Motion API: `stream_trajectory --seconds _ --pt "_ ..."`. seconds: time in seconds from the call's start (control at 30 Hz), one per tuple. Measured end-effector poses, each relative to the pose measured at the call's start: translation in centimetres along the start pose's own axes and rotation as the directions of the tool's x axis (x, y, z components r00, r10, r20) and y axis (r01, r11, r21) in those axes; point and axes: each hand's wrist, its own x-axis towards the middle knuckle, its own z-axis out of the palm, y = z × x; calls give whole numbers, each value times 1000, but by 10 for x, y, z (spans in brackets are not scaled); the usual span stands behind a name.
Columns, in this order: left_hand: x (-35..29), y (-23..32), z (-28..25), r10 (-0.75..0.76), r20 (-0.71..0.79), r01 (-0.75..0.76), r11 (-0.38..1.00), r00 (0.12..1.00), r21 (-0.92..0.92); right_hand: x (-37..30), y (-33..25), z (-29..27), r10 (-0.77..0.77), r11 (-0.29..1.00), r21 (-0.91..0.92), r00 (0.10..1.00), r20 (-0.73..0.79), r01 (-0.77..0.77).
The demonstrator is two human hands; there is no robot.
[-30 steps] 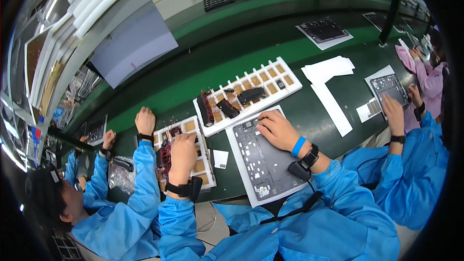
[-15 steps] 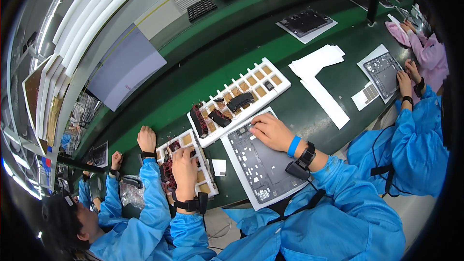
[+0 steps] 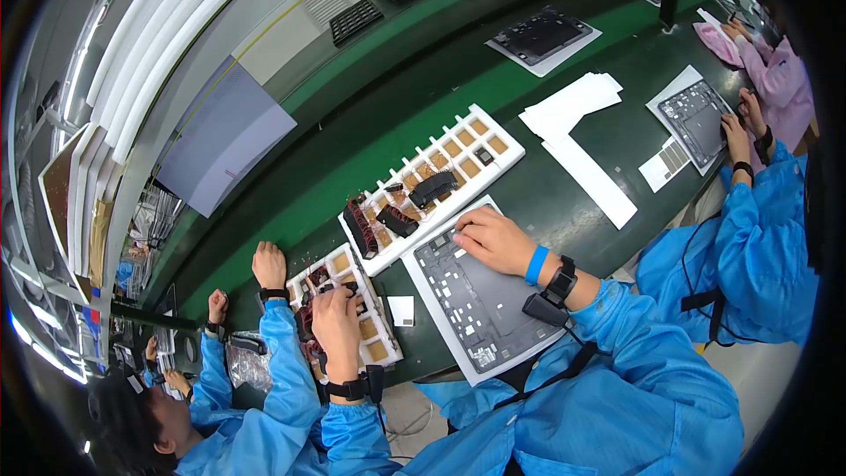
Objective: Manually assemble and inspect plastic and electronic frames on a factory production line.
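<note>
My left hand (image 3: 336,328) is over a small white compartment tray (image 3: 379,332) holding dark parts with red and black wires. Its fingertips are drawn together beside a small dark piece; whether they grip it cannot be made out. My right hand (image 3: 495,240) rests at the upper part of a flat grey tablet-like housing (image 3: 502,304), which lies on a white sheet (image 3: 476,376). The fingers there are bent and close together, and what lies under the tips is hidden. Small white patches and a silvery square dot the housing.
A longer white tray (image 3: 485,178) with dark wired parts stands beyond the housing. White papers (image 3: 589,178) lie to its right, a small white card (image 3: 401,310) to its left. Co-workers' arms (image 3: 280,317) are close on the left; another person handles a similar housing (image 3: 696,123) at right.
The view has turned slightly. My left fingers have drawn closer together over the small tray. My right hand stays at the same spot on the housing.
</note>
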Motion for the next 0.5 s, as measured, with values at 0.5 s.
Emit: stream_trajectory --seconds 0.5 --pt "-18 68 -49 -304 187 260 218 934 -941 0 -13 -9 22 997 71 995 -101 -15"
